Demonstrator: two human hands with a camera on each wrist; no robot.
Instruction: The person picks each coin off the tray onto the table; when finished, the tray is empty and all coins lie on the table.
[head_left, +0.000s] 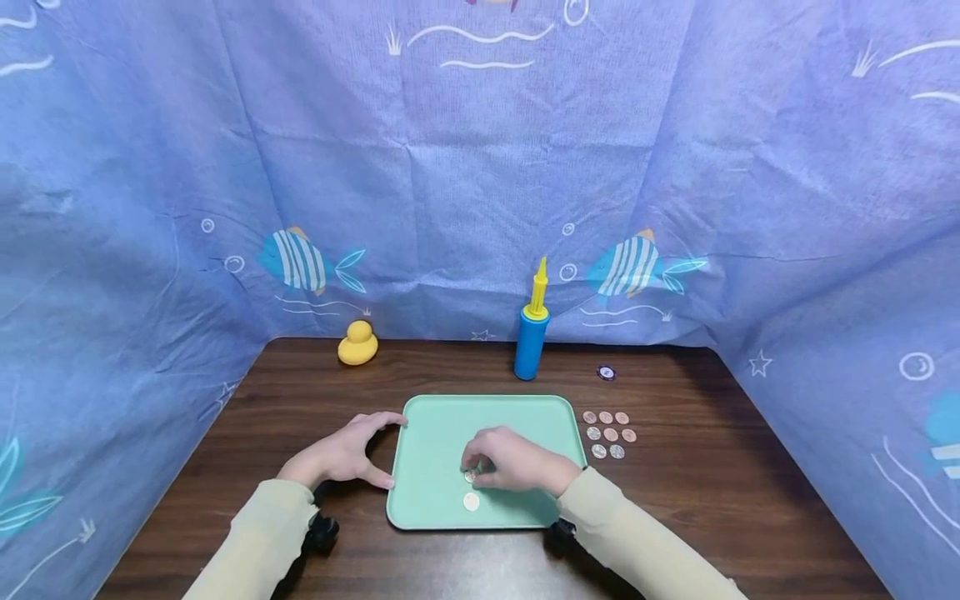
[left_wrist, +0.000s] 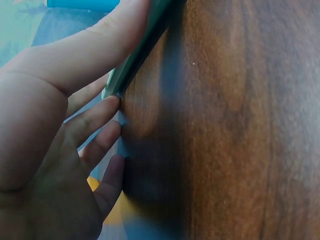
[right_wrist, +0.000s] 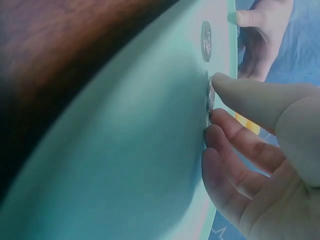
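A mint-green tray (head_left: 427, 417) lies on the table. Over its middle is my right hand (head_left: 517, 460), its thumb and index finger pinching a silver coin (head_left: 470, 476) at the tray surface. The right wrist view shows that coin (right_wrist: 210, 95) between the fingertips, partly covered by the thumb. A second silver coin (head_left: 471, 502) lies flat on the tray, nearer me. My left hand (head_left: 341, 452) is at the tray's left side, thumb and fingers spread, with fingertips touching the rim. In the left wrist view, the thumb hides part of the tray edge (left_wrist: 116, 80).
Right of the tray, several copper and silver coins (head_left: 611, 434) lie in rows. Behind them is a dark poker chip (head_left: 606, 372). A blue hand pump (head_left: 529, 346) with a yellow nozzle and a yellow rubber duck (head_left: 357, 343) stand at the back, before a blue fish-patterned curtain (head_left: 480, 208).
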